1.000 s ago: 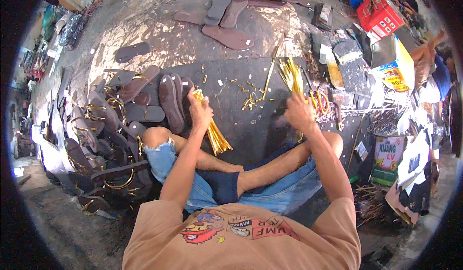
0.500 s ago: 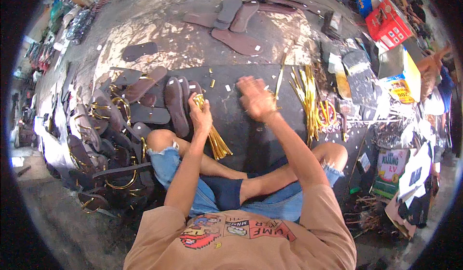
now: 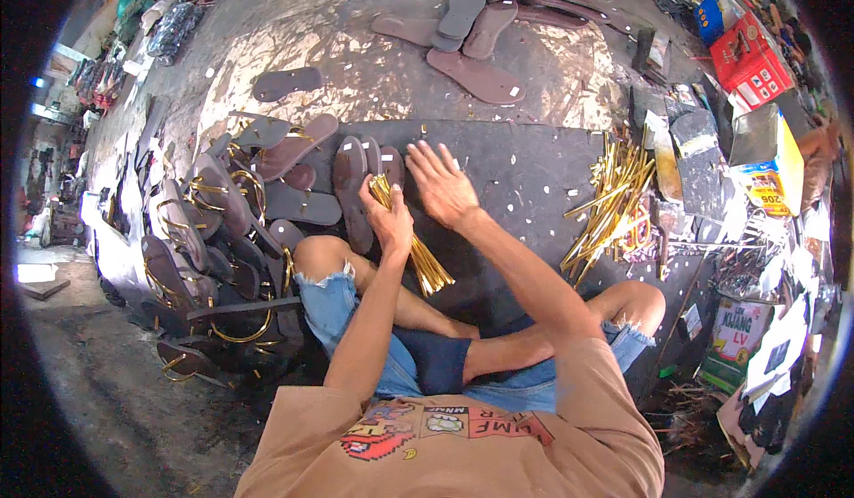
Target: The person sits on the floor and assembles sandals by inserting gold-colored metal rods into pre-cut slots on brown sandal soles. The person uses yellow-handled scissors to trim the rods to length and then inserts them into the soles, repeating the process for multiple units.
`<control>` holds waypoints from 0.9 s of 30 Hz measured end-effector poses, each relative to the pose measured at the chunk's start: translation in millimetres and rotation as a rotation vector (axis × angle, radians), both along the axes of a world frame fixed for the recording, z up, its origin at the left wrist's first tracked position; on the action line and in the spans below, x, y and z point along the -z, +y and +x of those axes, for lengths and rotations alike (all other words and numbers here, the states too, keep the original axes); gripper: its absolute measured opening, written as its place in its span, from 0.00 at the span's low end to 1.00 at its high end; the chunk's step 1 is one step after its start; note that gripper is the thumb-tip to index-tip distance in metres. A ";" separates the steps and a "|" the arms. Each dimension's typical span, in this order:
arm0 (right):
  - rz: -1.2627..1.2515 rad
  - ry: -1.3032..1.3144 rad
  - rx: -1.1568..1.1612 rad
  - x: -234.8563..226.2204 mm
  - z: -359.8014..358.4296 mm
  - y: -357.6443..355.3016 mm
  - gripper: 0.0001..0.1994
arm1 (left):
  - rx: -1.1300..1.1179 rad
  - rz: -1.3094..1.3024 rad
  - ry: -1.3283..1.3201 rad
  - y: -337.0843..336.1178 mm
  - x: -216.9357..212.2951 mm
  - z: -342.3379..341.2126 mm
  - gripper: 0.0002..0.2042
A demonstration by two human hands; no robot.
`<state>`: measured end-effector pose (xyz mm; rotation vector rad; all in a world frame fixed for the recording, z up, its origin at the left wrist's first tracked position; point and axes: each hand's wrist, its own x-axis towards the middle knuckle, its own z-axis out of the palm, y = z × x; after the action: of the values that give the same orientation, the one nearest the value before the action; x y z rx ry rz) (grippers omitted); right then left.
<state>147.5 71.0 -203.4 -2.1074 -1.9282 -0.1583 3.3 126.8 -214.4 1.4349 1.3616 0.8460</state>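
Observation:
My left hand (image 3: pixel 390 219) is closed around a bundle of thin gold strips (image 3: pixel 431 271), whose long ends fan out below my fist while short ends show above it. My right hand (image 3: pixel 443 185) hovers or rests just right of it, fingers stretched and holding nothing; whether it touches the mat I cannot tell. Dark brown sandal soles (image 3: pixel 350 182) lie side by side just left of and behind my hands. On the right side of the black mat (image 3: pixel 516 178), more gold strips (image 3: pixel 614 197) lie in a loose, crisscrossed pile.
Sandals with gold straps (image 3: pixel 218 200) are heaped at my left. More soles (image 3: pixel 476 75) lie beyond the mat, with a single sole (image 3: pixel 287 83) farther left. At right stand a red box (image 3: pixel 752 62), a yellow-and-white box (image 3: pixel 767 164) and a green-and-white can (image 3: pixel 737 338). Small scraps dot the mat.
My right hand has moved left, closer to my left hand. The gold strips on the right now lie more spread and crossed. My left hand keeps its bundle. The whole view has shifted slightly.

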 end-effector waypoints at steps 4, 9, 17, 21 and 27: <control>-0.069 0.101 0.209 8.0 13.9 57.2 0.30 | 0.064 0.072 0.040 -3.7 -1.3 -1.5 0.27; -0.154 0.163 0.402 10.9 74.6 10.5 0.34 | 0.186 -0.114 0.049 -17.7 -37.5 10.5 0.29; 0.039 0.059 0.853 9.2 215.5 -175.1 0.34 | 0.360 0.193 0.075 -33.6 -15.4 33.1 0.38; -0.159 0.079 0.542 -16.0 175.0 -171.7 0.35 | 0.385 0.279 0.084 -44.5 -12.3 32.6 0.40; -0.123 0.121 0.907 -28.7 117.2 -155.6 0.35 | 0.499 0.519 0.206 -62.5 -14.0 40.3 0.47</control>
<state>264.7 -84.6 -174.7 -2.8326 -0.8105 -0.0832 43.6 64.3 -200.3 2.1986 0.8801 0.7575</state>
